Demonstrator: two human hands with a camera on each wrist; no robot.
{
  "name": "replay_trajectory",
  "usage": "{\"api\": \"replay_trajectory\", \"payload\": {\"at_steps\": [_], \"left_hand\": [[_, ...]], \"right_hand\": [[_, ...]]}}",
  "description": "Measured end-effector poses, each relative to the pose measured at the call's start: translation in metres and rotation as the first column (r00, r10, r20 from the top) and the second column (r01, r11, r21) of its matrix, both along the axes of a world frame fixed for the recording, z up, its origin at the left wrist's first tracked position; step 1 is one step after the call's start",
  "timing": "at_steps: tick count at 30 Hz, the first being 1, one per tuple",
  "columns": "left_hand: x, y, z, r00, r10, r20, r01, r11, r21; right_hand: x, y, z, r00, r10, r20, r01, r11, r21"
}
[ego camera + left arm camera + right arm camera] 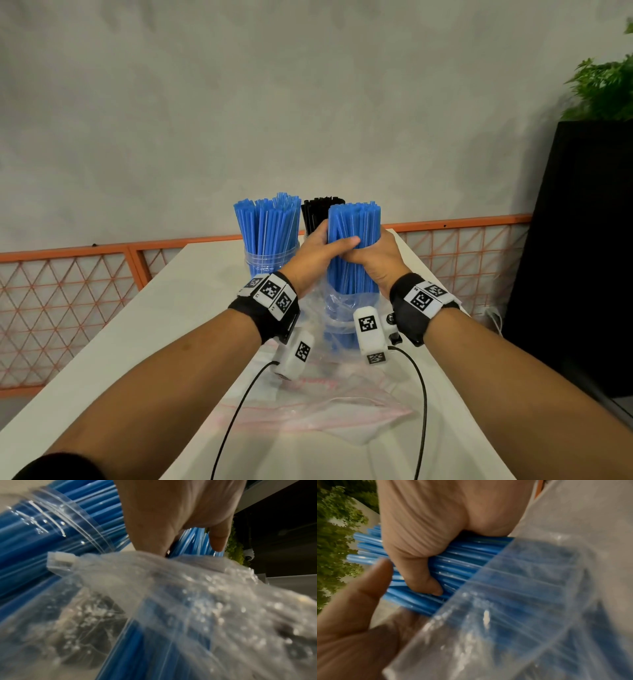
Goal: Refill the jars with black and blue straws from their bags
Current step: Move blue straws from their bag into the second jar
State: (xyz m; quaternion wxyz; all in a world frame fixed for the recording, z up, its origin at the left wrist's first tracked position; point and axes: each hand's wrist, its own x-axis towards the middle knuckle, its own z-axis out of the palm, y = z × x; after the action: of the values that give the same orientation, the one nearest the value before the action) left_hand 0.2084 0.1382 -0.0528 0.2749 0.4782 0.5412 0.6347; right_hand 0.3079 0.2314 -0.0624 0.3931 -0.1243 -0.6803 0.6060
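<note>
Blue straw bundle (354,236) upright in clear bag (337,308) | left hand (317,253), right hand (378,260) both clasp bundle

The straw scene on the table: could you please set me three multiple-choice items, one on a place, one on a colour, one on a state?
1. Where is the jar of blue straws?
A. left of the held bundle
B. right of it
C. on the floor

2. What colour is the held bundle?
A. black
B. blue
C. red

3. How is the bundle held?
A. by no hand
B. one hand only
C. both hands

A: in the head view the jar stands left. B: its straws are blue. C: the left hand and right hand both wrap it, above the clear bag.
</note>
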Motion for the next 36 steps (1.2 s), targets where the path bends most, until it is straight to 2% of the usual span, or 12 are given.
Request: {"api": "replay_trajectory", "payload": {"at_steps": [6,18,20,23,29,32,36], "left_hand": [[-0.014,-0.007,0.0,0.99,0.136,-0.043,-0.136,0.991,0.02],[-0.013,-0.01,0.017,0.978,0.162,-0.133,-0.167,0.985,-0.029],[-0.014,-0.011,0.022,0.971,0.178,-0.162,-0.181,0.983,-0.003],[-0.019,-0.014,0.025,0.971,0.199,-0.134,-0.196,0.98,0.038],[-0.022,-0.018,-0.007,0.971,0.203,-0.124,-0.218,0.969,-0.117],[-0.019,-0.021,-0.005,0.977,0.186,-0.105,-0.193,0.979,-0.06],[-0.017,-0.028,0.024,0.973,0.225,-0.058,-0.219,0.971,0.092]], "right_hand": [[0.001,0.001,0.001,1.0,0.021,-0.005,-0.021,1.0,0.0],[0.005,0.004,0.001,0.999,0.041,0.004,-0.041,0.998,-0.038],[0.004,0.006,0.001,1.0,0.004,0.027,-0.004,1.0,-0.015],[0.002,0.008,0.0,0.999,-0.034,0.038,0.035,0.999,-0.027],[-0.001,0.009,-0.001,0.998,-0.042,0.045,0.043,0.999,-0.007],[-0.003,0.008,-0.001,0.998,-0.04,0.05,0.04,0.999,-0.006],[-0.006,0.008,-0.001,0.995,-0.08,0.065,0.079,0.997,0.022]]}}
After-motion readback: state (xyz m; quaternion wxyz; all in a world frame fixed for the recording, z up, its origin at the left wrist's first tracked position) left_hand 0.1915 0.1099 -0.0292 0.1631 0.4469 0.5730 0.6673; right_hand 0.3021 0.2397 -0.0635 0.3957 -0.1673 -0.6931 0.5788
